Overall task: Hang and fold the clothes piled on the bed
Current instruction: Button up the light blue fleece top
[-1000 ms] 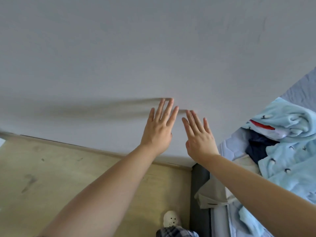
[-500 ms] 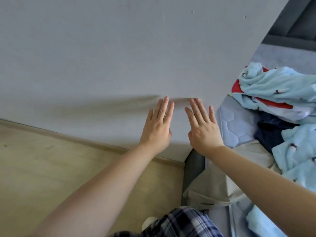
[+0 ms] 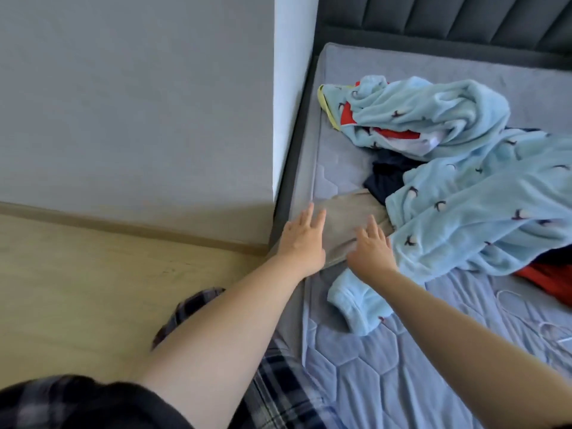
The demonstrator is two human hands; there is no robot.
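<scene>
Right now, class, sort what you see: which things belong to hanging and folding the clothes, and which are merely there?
Belong to the job:
beige garment, with the left hand and right hand reaching over it
blue fleece clothes
navy garment
red garment

Merely there:
mattress
headboard
wall
wooden floor

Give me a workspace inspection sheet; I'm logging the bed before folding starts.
Surface: quilted mattress, partly covered by clothes.
Job's things: light blue fleece garment heaped; beige garment at the bed's edge; navy garment under the fleece; red garment peeking out at right.
Clutter: nothing seen.
Hands: left hand and right hand open, fingers straight, over the beige garment; contact unclear.
Cables: thin white loop, cord or hanger, cannot tell.
Surroundings: grey wall, wooden floor, dark headboard.
</scene>
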